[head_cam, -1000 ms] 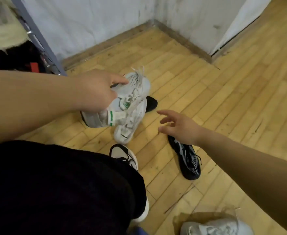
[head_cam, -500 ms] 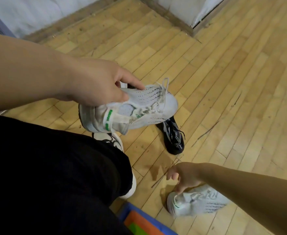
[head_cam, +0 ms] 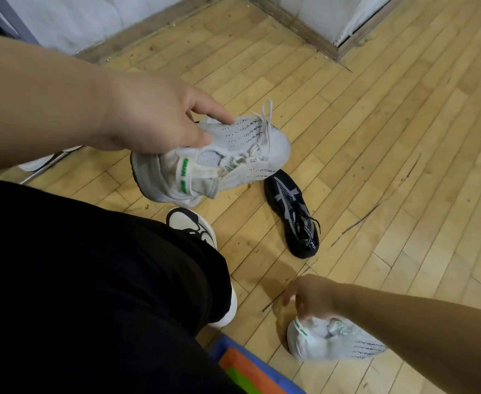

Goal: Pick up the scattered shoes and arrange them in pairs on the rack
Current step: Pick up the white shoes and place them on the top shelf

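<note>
Under the left grip (head_cam: 148,120), pinched at its collar, a white sneaker (head_cam: 233,157) hangs above the floor (head_cam: 375,137). Just below the right grip (head_cam: 310,300) lies the matching sneaker (head_cam: 333,342), fingers (head_cam: 300,309) touching its heel; whether they clasp it is unclear.

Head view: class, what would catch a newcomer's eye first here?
The left hand holds a white sneaker with a green tab raised at centre. Lower right, the right hand touches the heel of a matching white sneaker on the wooden floor. A lone black sneaker lies between them.
</note>
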The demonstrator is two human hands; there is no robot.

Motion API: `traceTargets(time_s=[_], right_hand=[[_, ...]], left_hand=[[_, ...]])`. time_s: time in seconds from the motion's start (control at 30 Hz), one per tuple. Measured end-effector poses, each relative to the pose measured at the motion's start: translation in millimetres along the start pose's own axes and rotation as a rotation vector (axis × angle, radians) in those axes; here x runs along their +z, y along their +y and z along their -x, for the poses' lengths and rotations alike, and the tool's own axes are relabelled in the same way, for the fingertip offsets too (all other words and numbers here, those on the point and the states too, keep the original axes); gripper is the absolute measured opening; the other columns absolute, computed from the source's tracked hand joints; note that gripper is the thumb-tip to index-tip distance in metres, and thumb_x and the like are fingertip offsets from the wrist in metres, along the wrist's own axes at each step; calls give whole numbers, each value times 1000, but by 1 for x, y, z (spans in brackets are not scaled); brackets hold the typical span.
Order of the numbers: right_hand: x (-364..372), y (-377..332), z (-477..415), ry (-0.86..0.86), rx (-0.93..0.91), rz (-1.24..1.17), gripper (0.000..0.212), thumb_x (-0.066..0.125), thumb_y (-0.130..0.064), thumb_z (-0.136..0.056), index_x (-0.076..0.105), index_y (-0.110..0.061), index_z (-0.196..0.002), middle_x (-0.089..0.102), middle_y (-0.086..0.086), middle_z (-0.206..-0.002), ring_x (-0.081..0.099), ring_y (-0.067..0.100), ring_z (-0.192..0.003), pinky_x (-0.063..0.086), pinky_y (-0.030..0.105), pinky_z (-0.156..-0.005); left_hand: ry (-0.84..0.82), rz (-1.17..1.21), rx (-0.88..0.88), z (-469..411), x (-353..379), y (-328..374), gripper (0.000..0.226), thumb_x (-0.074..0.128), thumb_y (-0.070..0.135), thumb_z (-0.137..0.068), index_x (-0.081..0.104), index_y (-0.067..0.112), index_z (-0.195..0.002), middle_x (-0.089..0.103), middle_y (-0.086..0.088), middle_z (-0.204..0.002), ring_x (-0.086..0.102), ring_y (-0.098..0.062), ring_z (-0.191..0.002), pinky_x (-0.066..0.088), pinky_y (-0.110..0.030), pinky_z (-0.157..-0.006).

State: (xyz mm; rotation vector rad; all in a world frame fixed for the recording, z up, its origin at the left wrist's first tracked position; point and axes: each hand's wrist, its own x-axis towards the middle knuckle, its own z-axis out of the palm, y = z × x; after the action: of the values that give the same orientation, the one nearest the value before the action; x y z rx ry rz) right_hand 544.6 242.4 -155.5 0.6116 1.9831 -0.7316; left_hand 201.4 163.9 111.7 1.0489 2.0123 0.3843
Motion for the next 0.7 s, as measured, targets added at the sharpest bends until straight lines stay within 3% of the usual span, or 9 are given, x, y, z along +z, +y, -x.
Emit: traceTargets(time_s=[0.13,0.23,0.3,0.4,0.57,0.63,0.7], right_hand=[[-62,-11,3,233,-20,-221,36,75,-18,-89,66,-26,-123,68,-9,-103,67,8,-93,58,33,-92],[-112,-18,2,572,15,-468,34,79,-23,-87,63,-26,-117,73,-5,-98,72,16,-79,63,34,-75],[-133,-22,0,688,10,-608,42,80,-24,-87,59,-25,-123,73,-8,-103,72,17,-81,63,37,-74],[-145,-29,-9,645,-4,-436,57,80,-33,-86,54,-29,-137,62,-6,-126,66,15,-103,57,36,-87],[-155,-42,-40,545,-66,-206,79,82,-36,-81,44,-31,-150,39,2,-155,54,22,-127,47,30,-91],[-166,-49,-55,522,-89,-167,82,82,-34,-81,41,-29,-152,35,4,-158,52,23,-131,46,29,-95],[-175,-54,-71,489,-64,-141,83,81,-34,-83,38,-28,-154,35,7,-158,52,26,-131,49,27,-90]], left_hand=[[8,54,-36,0,-5,-7,40,63,24,-101,63,55,-126,70,3,-105,72,-19,-89,57,-39,-88],[81,95,-48,-2,-10,-11,40,62,22,-102,63,53,-127,63,7,-112,68,-14,-87,53,-28,-73],[134,140,-62,-3,-14,-16,42,62,21,-102,62,53,-129,58,3,-125,64,-10,-92,48,-26,-72],[162,207,-79,-4,-19,-24,45,62,17,-101,63,50,-131,55,-1,-141,66,-16,-96,54,-34,-84],[194,209,-96,-8,-22,-32,45,62,16,-101,63,48,-132,55,1,-122,66,-14,-83,50,-28,-65],[193,188,-103,-10,-23,-34,44,63,18,-101,63,50,-131,57,1,-122,66,-15,-81,49,-29,-64],[188,161,-107,-11,-26,-37,43,64,21,-101,62,52,-131,58,1,-130,66,-15,-84,50,-30,-67]])
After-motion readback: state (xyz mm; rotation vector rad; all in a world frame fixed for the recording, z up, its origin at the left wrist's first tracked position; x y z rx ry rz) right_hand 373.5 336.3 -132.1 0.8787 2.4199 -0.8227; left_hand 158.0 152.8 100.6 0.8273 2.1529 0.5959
